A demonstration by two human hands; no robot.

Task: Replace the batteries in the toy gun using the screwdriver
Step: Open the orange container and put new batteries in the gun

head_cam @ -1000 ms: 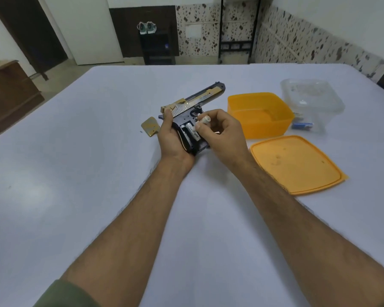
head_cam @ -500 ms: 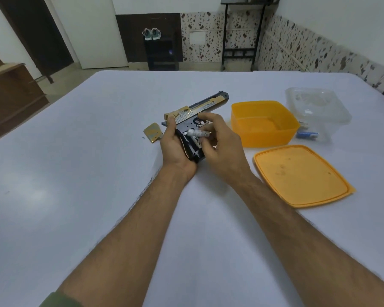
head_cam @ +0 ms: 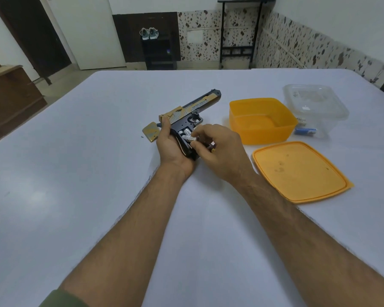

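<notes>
Since a second ago my right hand has brought the battery down into the toy gun grip's open bay, fingertips pinching it, my left hand wrapped round the grip left of the yellow tub; seating looks near.

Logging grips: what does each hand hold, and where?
Left hand grips the toy gun by its grip; right hand pinches a battery over the open compartment.

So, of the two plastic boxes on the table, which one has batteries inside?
The clear box, farthest right: a blue battery lies on its floor. The orange box beside it looks empty, its lid lying apart on the table.
</notes>
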